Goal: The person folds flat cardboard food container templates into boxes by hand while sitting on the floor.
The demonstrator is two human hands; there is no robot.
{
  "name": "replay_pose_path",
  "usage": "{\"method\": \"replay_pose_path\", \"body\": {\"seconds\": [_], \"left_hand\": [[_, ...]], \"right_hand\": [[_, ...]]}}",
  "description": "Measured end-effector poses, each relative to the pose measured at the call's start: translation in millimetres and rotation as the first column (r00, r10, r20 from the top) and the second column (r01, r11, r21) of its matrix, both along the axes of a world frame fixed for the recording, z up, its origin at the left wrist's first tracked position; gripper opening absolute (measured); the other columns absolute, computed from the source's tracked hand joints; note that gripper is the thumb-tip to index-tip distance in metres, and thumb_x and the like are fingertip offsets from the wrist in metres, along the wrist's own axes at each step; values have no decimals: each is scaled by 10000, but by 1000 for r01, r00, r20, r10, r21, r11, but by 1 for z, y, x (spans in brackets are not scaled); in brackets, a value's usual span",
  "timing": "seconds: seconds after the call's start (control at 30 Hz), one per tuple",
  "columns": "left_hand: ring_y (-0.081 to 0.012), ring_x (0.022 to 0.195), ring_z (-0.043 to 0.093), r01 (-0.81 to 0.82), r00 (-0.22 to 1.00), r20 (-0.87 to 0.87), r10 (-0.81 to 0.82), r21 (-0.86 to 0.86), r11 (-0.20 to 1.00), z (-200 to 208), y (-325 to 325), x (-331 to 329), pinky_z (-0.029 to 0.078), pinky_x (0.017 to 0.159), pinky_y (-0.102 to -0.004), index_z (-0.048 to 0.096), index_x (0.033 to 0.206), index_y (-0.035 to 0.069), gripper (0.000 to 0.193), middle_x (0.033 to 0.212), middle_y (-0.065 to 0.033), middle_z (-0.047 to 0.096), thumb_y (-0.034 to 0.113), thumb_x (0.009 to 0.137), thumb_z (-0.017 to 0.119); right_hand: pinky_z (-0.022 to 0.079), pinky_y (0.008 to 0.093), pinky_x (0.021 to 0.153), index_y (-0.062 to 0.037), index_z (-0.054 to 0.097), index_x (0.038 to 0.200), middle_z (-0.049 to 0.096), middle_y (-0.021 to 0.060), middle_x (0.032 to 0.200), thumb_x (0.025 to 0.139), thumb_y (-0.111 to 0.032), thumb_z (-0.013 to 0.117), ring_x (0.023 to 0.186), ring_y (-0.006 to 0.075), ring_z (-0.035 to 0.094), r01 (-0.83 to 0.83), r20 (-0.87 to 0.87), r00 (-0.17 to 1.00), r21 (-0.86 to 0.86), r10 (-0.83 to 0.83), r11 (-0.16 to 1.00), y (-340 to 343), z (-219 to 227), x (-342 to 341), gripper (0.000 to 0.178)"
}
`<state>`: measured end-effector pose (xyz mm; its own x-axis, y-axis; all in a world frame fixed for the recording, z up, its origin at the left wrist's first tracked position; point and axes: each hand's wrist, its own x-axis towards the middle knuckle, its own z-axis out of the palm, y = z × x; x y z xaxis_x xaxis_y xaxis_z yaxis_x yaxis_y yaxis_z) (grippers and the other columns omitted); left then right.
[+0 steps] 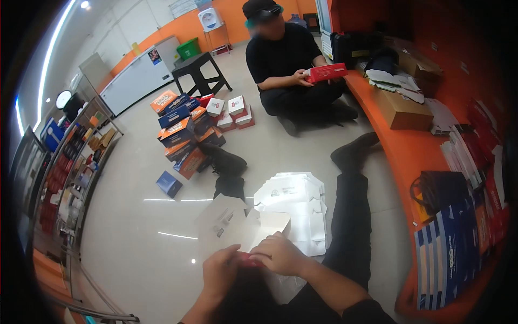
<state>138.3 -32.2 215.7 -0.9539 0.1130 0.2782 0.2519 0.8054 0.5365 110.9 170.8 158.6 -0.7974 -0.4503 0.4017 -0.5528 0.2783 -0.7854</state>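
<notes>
Both my hands are on a partly folded cardboard box, white inside with a red outer face, held over my lap. My left hand grips its near left corner, fingers curled around the red edge. My right hand presses on the near red wall, its fingers bent over the rim. A wide white flap with faint print sticks out to the left of the box. Just beyond, between my outstretched legs, lies a stack of flat white box blanks on the floor.
Folded orange, blue and white boxes are piled ahead left, with a small blue box nearby. A co-worker sits opposite holding a red box. Flat blue blanks and a brown carton rest along the orange ledge at right. Shelves line the left.
</notes>
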Motion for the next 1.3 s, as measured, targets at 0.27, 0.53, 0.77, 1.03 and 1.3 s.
{"method": "replay_pose_path", "body": {"seconds": [0.27, 0.53, 0.77, 1.03, 1.3], "left_hand": [[-285, 849, 751, 108, 992, 59, -111, 58, 992, -5, -8, -7, 592, 763, -357, 738, 1100, 78, 251, 901, -104, 769, 46, 855, 700], [-258, 829, 761, 201, 974, 67, -217, 194, 960, -13, -20, -10, 593, 759, -322, 753, 1044, 53, 186, 883, -108, 773, 79, 861, 736], [-161, 855, 767, 162, 901, 338, -271, 318, 934, -6, -25, -24, 599, 797, -269, 739, 978, -35, 142, 899, -108, 782, -53, 839, 758], [-147, 887, 734, 336, 838, 360, -409, 250, 908, -1, -14, -26, 562, 836, -298, 731, 1069, 3, 203, 928, -84, 775, 31, 869, 749], [-210, 870, 743, 270, 858, 339, -385, 341, 901, -13, -20, -26, 558, 841, -307, 748, 1059, 79, 215, 941, -85, 768, 54, 847, 773]], "right_hand": [[404, 393, 886, -104, 716, 955, 690, 58, 886, 922, -223, 703, 902, 256, 645, -44, -34, 998, -6, 44, 999, 9, 1, -5, 125], [395, 387, 930, -107, 706, 949, 675, 53, 868, 913, -209, 709, 899, 262, 633, -50, -110, 993, -12, 49, 999, 11, 6, -3, 108], [392, 388, 947, -113, 730, 991, 683, 51, 889, 910, -167, 712, 919, 255, 619, -165, -42, 985, -12, 164, 986, 15, 11, -1, 99], [397, 390, 950, -109, 726, 1007, 689, 61, 908, 920, -161, 702, 933, 271, 620, -159, 12, 987, -15, 159, 987, 18, 13, 0, 103], [401, 396, 937, -98, 719, 1020, 702, 70, 930, 918, -164, 707, 916, 279, 624, -69, -48, 996, 34, 71, 997, 19, 16, 3, 122]]}}
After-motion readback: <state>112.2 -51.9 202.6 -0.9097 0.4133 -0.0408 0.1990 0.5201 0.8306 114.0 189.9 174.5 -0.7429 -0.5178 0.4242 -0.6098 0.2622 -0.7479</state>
